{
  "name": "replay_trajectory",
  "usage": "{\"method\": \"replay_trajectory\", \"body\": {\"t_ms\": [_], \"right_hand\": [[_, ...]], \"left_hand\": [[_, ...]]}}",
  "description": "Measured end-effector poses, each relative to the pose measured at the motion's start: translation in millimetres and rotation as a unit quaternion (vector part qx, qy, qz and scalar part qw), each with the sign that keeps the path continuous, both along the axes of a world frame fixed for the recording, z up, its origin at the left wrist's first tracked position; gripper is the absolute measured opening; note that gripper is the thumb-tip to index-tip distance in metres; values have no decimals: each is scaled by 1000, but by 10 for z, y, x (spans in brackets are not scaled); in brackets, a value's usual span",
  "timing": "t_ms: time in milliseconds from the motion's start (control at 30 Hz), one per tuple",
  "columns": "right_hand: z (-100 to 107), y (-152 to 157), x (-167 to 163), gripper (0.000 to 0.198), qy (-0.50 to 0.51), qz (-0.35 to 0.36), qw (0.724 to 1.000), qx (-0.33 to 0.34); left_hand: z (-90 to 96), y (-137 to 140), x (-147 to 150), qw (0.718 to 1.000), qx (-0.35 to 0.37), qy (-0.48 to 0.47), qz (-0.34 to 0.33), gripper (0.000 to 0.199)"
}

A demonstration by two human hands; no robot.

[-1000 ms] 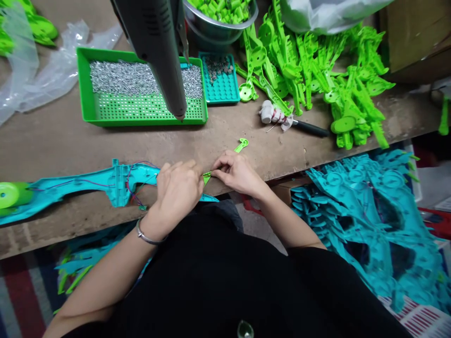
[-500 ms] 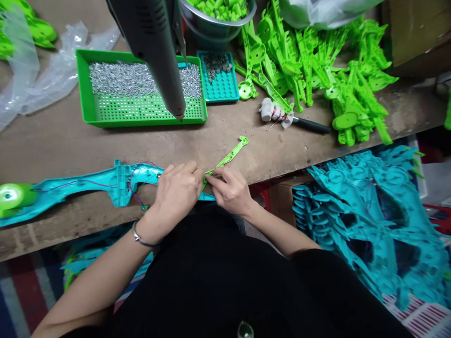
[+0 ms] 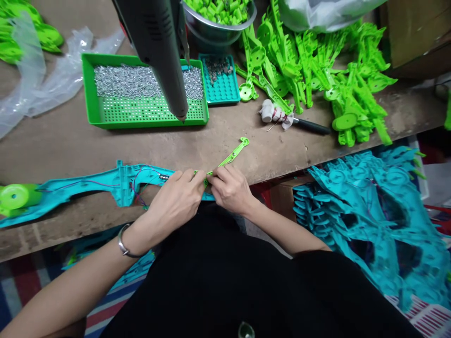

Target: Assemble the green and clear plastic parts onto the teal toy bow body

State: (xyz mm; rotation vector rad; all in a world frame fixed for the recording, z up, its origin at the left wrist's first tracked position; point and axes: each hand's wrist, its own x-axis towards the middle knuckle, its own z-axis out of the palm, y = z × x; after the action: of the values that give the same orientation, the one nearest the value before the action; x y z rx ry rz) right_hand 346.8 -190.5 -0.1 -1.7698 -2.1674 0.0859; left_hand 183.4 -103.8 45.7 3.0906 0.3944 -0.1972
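A long turquoise plastic shell (image 3: 88, 185), shaped like a toy bow half, lies along the table's front edge with thin wires running in it. At its left end sits a round lime-green part (image 3: 17, 197). My left hand (image 3: 181, 195) is closed over the shell's right portion, fingertips pinching a slim lime-green plastic arm (image 3: 234, 154). Close beside it, my right hand (image 3: 230, 188) is also closed, thumb and fingers on the same green arm, whose far end points up and right. The fingers hide where arm and shell meet. Small batteries (image 3: 164, 177) show left of my left hand.
Above hangs a grey electric screwdriver (image 3: 165, 61) over a green screw tray (image 3: 148, 124). Beside it are a teal tray (image 3: 225, 87), a metal bowl (image 3: 218, 30), heaped green parts (image 3: 292, 56) and a black-handled tool (image 3: 312, 125). Turquoise shells (image 3: 369, 220) are stacked at right.
My left hand has shifted slightly and its wrist has dropped lower left, uncovering the batteries. My right hand stays at nearly the same spot on the green arm.
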Motion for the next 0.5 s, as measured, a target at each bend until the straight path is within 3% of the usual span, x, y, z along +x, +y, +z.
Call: {"method": "replay_trajectory", "body": {"t_ms": [167, 333, 500], "right_hand": [[12, 12, 0, 27, 11, -5, 1000, 7], [22, 9, 2, 26, 12, -14, 1000, -13], [24, 18, 4, 25, 8, -12, 1000, 2]], "left_hand": [[-102, -13, -101, 999, -36, -22, 19, 24], [-279, 1, -275, 987, -79, -135, 25, 31], [-283, 55, -327, 980, -81, -149, 103, 27]]}}
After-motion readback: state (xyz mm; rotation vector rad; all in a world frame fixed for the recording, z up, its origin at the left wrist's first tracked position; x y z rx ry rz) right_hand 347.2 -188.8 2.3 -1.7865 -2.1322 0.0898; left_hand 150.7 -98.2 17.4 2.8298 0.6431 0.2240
